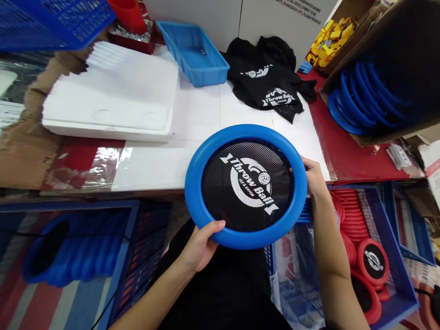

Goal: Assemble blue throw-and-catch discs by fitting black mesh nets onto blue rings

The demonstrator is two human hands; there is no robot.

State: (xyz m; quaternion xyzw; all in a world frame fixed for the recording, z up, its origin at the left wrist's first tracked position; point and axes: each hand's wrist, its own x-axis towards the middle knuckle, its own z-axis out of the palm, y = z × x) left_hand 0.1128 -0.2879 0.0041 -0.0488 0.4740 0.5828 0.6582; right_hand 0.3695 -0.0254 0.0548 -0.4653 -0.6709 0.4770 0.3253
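A large blue ring (245, 239) with black mesh and a white "Throw Ball" print is held up in front of me, over the table's front edge. My left hand (202, 243) grips its lower left rim, thumb on top near the mesh and the fingers underneath. On the ring's right side, my right hand (311, 176) holds the rim, its fingers partly hidden behind it. Black printed mesh pieces (261, 75) lie on the white table cover (199, 114) beyond the ring.
White foam block (117, 91) and blue tray (195, 55) sit on the table. A box at right holds blue rings (364, 98). Below, one crate holds blue rings (79, 252), another red rings (373, 259). A blue basket (55, 23) stands upper left.
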